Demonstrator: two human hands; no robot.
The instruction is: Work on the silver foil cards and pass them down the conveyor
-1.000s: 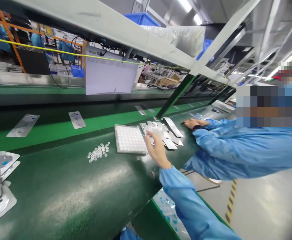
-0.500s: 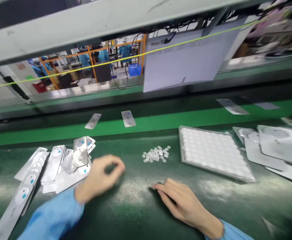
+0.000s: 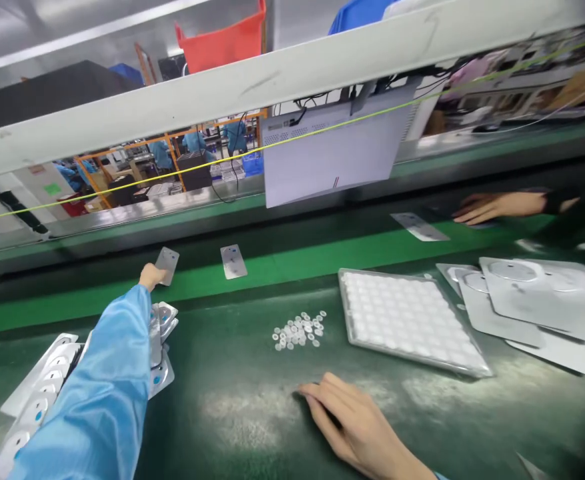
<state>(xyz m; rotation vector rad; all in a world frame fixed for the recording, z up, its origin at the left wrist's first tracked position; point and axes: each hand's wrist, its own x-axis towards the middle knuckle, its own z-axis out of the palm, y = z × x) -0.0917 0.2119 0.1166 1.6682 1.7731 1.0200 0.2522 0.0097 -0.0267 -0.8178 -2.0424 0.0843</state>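
Note:
My left hand (image 3: 152,275), at the end of a blue sleeve, reaches out to the green strip. Its fingers close on the near edge of a thin grey rectangular plate (image 3: 167,265), which lies at a slant. Over the dark green table, my right hand (image 3: 355,420) rests with its fingertips pinched together; whatever is between them is too small to make out. Beyond that hand lies a loose heap of small clear rings (image 3: 297,331). To its right, a clear tray (image 3: 417,320) holds rows of white round pieces.
Stacked plates with round windows and blue dots (image 3: 159,377) lie left, partly behind my sleeve. Larger plates (image 3: 527,300) overlap at the right. Two more plates lie along the green strip (image 3: 292,260). Another person's hand (image 3: 502,205) reaches in at the far right.
My left hand has moved forward from the table to the plate on the strip and closed on it. My right hand stays in place. Another person's hand has appeared at right, and the view has tilted up.

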